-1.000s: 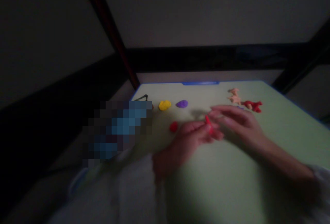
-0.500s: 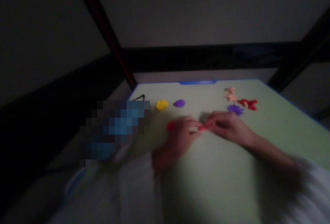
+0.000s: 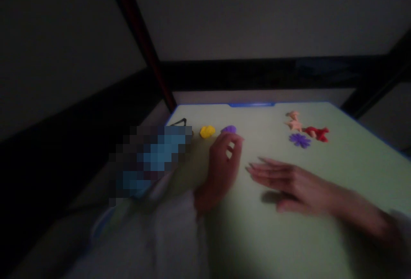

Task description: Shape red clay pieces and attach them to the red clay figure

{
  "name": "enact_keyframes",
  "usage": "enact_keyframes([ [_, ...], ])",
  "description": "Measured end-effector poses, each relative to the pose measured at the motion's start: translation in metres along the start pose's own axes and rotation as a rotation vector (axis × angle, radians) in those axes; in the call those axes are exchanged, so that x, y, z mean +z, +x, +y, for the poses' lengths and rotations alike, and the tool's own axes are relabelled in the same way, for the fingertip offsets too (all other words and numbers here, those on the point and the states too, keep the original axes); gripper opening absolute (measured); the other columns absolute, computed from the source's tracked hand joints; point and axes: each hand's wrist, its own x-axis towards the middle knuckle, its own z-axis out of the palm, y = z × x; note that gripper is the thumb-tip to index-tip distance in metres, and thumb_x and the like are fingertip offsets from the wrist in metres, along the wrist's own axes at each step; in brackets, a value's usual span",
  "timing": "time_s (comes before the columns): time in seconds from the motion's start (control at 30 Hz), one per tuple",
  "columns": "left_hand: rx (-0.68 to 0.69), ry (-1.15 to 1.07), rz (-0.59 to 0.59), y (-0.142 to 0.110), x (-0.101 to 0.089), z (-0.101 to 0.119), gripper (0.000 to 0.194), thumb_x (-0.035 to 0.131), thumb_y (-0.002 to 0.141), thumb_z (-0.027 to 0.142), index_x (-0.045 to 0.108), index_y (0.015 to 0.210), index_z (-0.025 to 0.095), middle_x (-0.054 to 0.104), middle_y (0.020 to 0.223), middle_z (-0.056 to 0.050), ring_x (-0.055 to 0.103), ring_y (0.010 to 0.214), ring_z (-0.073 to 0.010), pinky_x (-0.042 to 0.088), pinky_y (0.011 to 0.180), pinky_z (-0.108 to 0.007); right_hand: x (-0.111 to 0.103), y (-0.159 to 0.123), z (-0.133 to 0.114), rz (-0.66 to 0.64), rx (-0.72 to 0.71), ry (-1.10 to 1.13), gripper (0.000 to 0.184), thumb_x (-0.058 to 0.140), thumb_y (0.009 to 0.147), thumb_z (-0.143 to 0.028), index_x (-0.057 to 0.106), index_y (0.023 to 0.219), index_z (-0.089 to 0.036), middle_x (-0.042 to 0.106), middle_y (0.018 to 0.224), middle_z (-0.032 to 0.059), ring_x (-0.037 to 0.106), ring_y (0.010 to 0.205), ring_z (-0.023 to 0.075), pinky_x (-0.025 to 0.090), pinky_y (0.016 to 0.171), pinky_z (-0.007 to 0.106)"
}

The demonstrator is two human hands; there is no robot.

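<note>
My left hand (image 3: pixel 223 163) is raised over the table with its fingers curled round to the thumb in a pinch, leaving a small gap through the loop. Whatever the fingertips may hold is too blurred to make out. Just behind that hand a purple clay lump (image 3: pixel 229 129) is partly covered, and a yellow clay lump (image 3: pixel 207 131) lies to its left. My right hand (image 3: pixel 290 184) hovers palm down over the table, fingers stretched out and thumb apart, holding nothing visible. No red lump shows near my hands.
On the pale green table (image 3: pixel 269 244), at the far right, lie a purple flower-shaped clay piece (image 3: pixel 300 140), pinkish pieces (image 3: pixel 294 124) and a red piece (image 3: pixel 317 133). A blue, pixelated area (image 3: pixel 160 154) sits along the left edge. Dark bars stand behind.
My hands have moved apart. The right has drawn back toward me and opened out; the left has turned upward. The red clay that was between my fingers and the red lump beside them are out of sight.
</note>
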Motion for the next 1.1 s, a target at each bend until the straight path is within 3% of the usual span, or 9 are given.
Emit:
enact_keyframes([
  [0.1,0.012,0.023,-0.004,0.000,0.001,0.000,0.011,0.048,0.082,0.017,0.054,0.073,0.017,0.057,0.082,-0.002,0.054,0.078,-0.0120,0.041,0.059,-0.020,0.004,-0.001,0.001,0.026,0.037,-0.008,0.073,0.044,0.085,-0.049,0.014,0.142,-0.015,0.027,0.145,0.0128,0.025,0.134,0.0226,0.010,0.112,0.049],
  [0.27,0.040,0.021,-0.004,0.000,0.002,-0.001,0.009,0.049,0.080,0.015,0.055,0.074,0.017,0.057,0.082,-0.002,0.054,0.081,-0.0123,0.042,0.062,-0.021,0.009,0.004,0.007,0.147,0.275,-0.082,0.073,0.040,0.087,-0.049,0.005,0.143,-0.018,0.021,0.146,0.0137,0.023,0.134,0.0257,0.007,0.109,0.055],
  [0.5,0.049,0.023,-0.023,0.001,0.001,-0.003,0.009,0.049,0.079,0.013,0.055,0.074,0.017,0.056,0.083,-0.002,0.054,0.079,-0.0119,0.043,0.060,-0.020,-0.009,0.001,-0.011,-0.059,0.048,0.147,0.063,0.039,0.090,-0.043,0.012,0.143,-0.021,0.021,0.147,0.0077,0.020,0.135,0.0211,0.007,0.111,0.048],
  [0.67,0.045,0.029,-0.016,0.001,0.001,-0.002,0.010,0.048,0.080,0.013,0.055,0.075,0.017,0.056,0.084,-0.002,0.054,0.080,-0.0118,0.043,0.061,-0.020,-0.011,-0.007,0.003,0.186,0.223,0.194,0.058,0.025,0.092,-0.046,0.001,0.142,-0.030,0.008,0.150,0.0012,0.011,0.136,0.0222,0.012,0.110,0.051],
  [0.77,0.049,0.023,-0.005,0.002,0.001,-0.002,0.010,0.048,0.080,0.013,0.055,0.074,0.018,0.056,0.084,-0.002,0.054,0.081,-0.0120,0.043,0.062,-0.020,-0.006,-0.008,0.018,0.224,0.277,0.090,0.060,0.028,0.092,-0.045,0.001,0.142,-0.030,0.010,0.149,0.0040,0.014,0.136,0.0254,0.013,0.108,0.055],
  [0.9,0.062,-0.001,0.020,0.002,0.001,-0.002,0.008,0.049,0.080,0.015,0.054,0.074,0.018,0.055,0.084,-0.002,0.054,0.081,-0.0122,0.044,0.061,-0.020,0.004,0.003,0.011,0.162,0.183,0.012,0.071,0.034,0.088,-0.051,0.001,0.143,-0.020,0.015,0.148,0.0109,0.018,0.136,0.0252,0.013,0.110,0.052],
  [1.0,0.061,-0.016,0.034,0.002,0.002,-0.002,0.009,0.048,0.080,0.016,0.055,0.074,0.017,0.055,0.084,-0.002,0.054,0.080,-0.0121,0.044,0.061,-0.020,0.008,0.012,-0.011,0.012,0.063,0.023,0.085,0.042,0.083,-0.055,-0.001,0.143,-0.012,0.011,0.148,0.0152,0.013,0.137,0.0238,0.012,0.112,0.045],
  [1.1,0.064,-0.011,0.042,0.003,0.002,-0.002,0.009,0.048,0.080,0.015,0.054,0.074,0.017,0.055,0.083,-0.002,0.054,0.079,-0.0118,0.044,0.061,-0.021,0.010,0.015,-0.024,-0.090,-0.076,0.082,0.084,0.043,0.083,-0.056,0.005,0.143,-0.012,0.013,0.149,0.0131,0.012,0.137,0.0216,0.012,0.113,0.039],
])
